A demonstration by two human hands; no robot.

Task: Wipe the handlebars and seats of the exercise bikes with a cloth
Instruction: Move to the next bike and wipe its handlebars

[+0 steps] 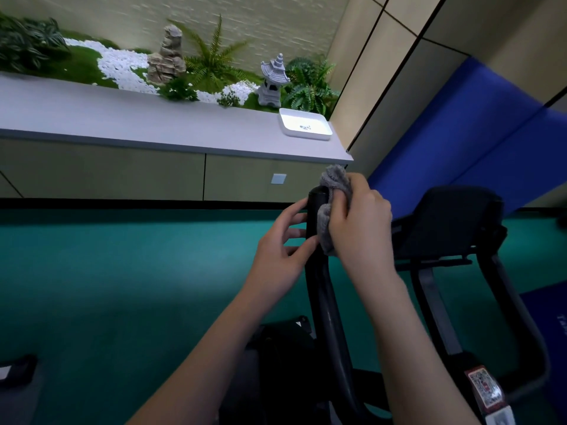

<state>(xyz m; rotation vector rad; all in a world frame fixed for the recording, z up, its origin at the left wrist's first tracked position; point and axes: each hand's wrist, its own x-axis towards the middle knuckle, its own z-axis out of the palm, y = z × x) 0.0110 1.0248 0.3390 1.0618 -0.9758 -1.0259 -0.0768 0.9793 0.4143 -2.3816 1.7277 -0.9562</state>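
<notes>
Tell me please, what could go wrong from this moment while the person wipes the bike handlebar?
1. The grey cloth is bunched in the right hand and touches only one side of the handlebar, so the far side may stay unwiped.
2. The left hand rests bare fingers on the bar and may smudge it again.

Cloth [333, 191]: grey, fuzzy pile. Handlebar [316, 216]: black, matt, smooth. Tray [305, 127]: white, glossy. Floor [122, 271]: teal, matt. Ledge [122, 118]: smooth, matt.
</notes>
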